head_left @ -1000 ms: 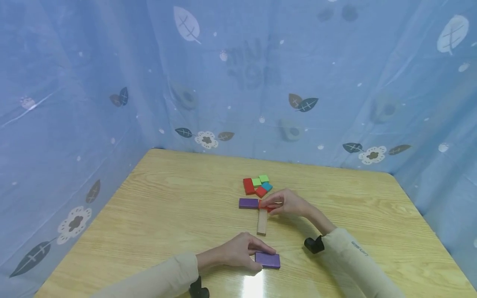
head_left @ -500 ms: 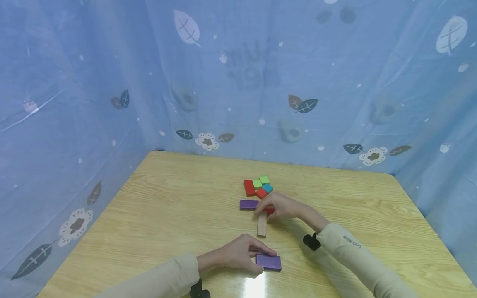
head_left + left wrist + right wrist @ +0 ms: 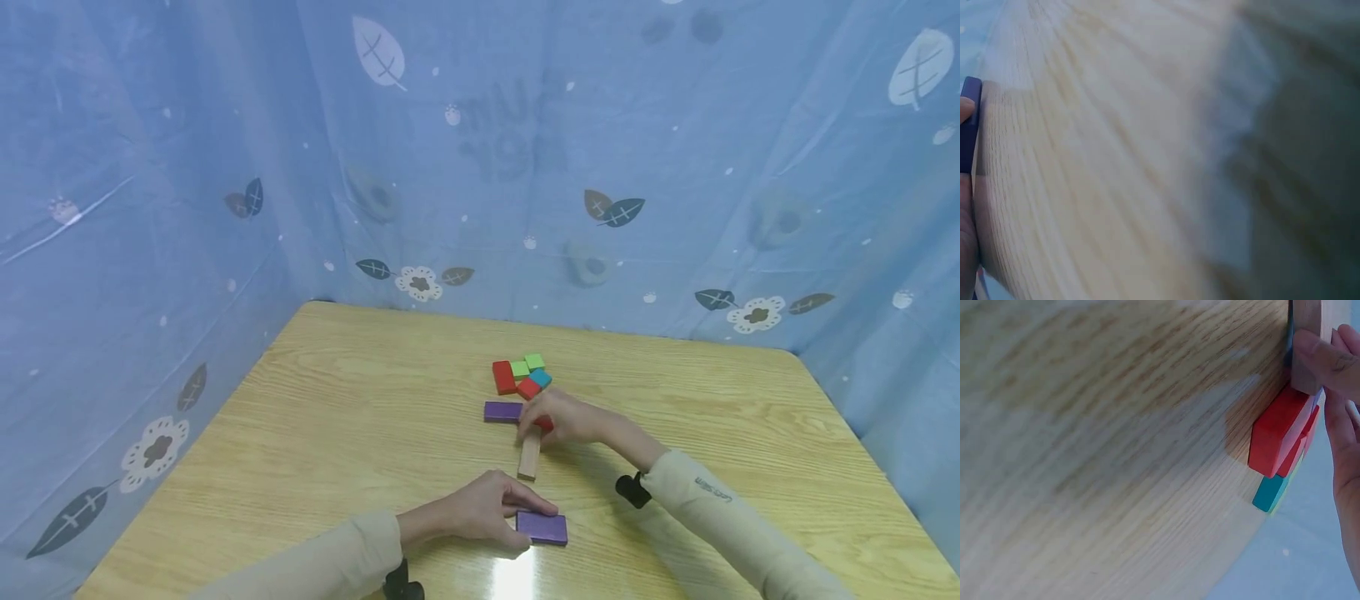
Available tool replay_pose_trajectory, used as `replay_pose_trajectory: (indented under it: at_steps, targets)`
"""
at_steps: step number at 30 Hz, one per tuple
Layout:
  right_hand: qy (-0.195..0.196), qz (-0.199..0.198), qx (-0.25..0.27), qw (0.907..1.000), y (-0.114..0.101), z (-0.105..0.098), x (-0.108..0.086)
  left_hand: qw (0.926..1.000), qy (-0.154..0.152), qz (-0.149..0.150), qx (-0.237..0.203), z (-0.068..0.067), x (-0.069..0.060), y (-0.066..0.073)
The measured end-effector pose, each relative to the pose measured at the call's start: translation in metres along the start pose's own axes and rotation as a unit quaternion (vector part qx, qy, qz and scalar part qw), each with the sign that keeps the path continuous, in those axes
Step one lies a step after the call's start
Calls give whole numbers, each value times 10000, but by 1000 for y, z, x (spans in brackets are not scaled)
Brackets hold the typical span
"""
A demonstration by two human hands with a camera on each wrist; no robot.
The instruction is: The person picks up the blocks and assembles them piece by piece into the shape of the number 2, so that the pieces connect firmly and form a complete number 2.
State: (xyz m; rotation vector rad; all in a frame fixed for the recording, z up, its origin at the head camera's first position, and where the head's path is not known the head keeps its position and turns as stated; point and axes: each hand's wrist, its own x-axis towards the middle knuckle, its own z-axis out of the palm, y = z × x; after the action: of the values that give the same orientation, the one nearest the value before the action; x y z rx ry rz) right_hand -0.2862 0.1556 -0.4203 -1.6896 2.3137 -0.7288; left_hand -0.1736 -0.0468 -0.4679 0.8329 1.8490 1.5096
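Near the front of the table my left hand (image 3: 480, 507) holds a purple block (image 3: 543, 529) between thumb and fingers; only a sliver of that block shows in the left wrist view. Farther back, my right hand (image 3: 568, 417) pinches the far end of a plain wooden block (image 3: 528, 462), its thumb pressing one side in the right wrist view. Just past that end lies a red block (image 3: 1272, 439), partly covered by the right hand in the head view. Left of the right fingers is another purple block (image 3: 502, 412), lying flat.
Behind the right hand sits a cluster on the wooden table (image 3: 360, 392): a larger red block (image 3: 504, 377), a small red block (image 3: 528, 389), a teal block (image 3: 541, 379) and two light green blocks (image 3: 520, 370). A blue patterned curtain (image 3: 480, 167) hangs around the table.
The right hand has gone from the red block to the wooden block's far end, which now leans slightly to the right. The left hand stays on its purple block.
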Motion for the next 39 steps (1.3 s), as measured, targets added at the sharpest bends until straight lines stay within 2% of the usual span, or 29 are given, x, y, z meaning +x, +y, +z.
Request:
replay_pose_trajectory:
  at_steps: [2, 6, 11, 16, 22, 31, 39]
  targets:
    - [110, 40, 135, 9998, 0, 0, -5, 10000, 2, 6, 18, 0, 0, 0]
    - [387, 490, 345, 9975, -5, -4, -17, 10000, -1, 23, -31, 1, 1, 1]
    - [712, 1084, 713, 9890, -14, -11, -40, 10000, -29, 39, -64, 2, 2, 2]
    - [1027, 1417, 985, 9796, -26, -15, -68, 10000, -19, 23, 10, 1, 2, 2]
    - [1333, 1609, 642, 9758, -39, -13, -92, 9999, 35, -51, 137, -1, 1, 3]
    - [1424, 2018, 687, 9666, -56, -3, -114, 9999, -5, 25, 127, -1, 2, 0]
    - [1395, 2371, 811, 9580, -79, 9, -122, 9999, 33, -22, 96, 2, -1, 0]
